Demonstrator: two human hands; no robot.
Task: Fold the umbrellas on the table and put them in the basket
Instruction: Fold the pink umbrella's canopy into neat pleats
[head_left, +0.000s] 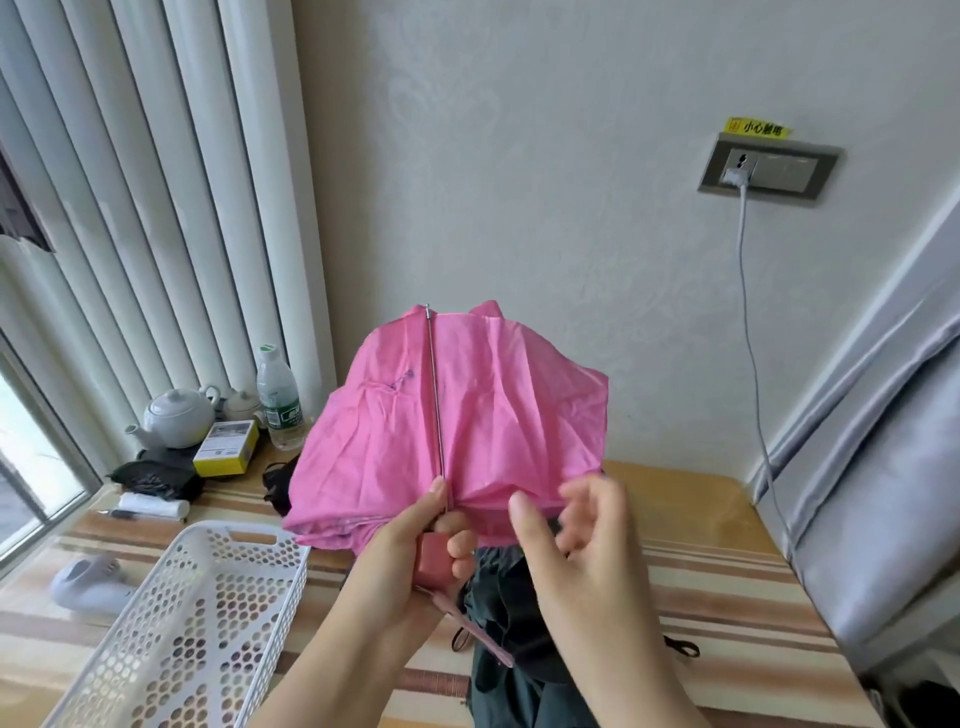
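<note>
Head cam: your left hand (415, 540) grips the pink handle (435, 564) of the pink umbrella (498, 415), fingers wrapped round it, thumb up along the base of the metal shaft (435, 395). Umbrella's held up off the table (727, 587), canopy limp and crumpled, not bundled, shaft pointing up and away from you. A pink strap (475, 631) hangs down below the handle.

Your right hand (571, 525) is just beside the canopy's lower edge, fingers loosely spread, motion-blurred. Can't tell if it's touching fabric; doesn't look to be holding anything.

Dark umbrella (519, 649) lies on the table under your hands, rumpled, unfolded, partly hidden by your forearms. Its black wrist loop (683, 648) lies on the tabletop to the right.

White perforated basket (197, 623) sits on the table to the left of your left arm, near edge cut off by the frame. No umbrella visible in it.

Rest, far-left end of table by the window: white teapot (176, 418), water bottle w/ green label (278, 400), yellow box (226, 449), black bundle (156, 475), white roll (153, 505). White handheld device (88, 584) left of the basket. Wall socket (769, 169) w/ white cable (748, 322) plugged in, yellow sticker above it. Curtain at left, grey fabric at right.
</note>
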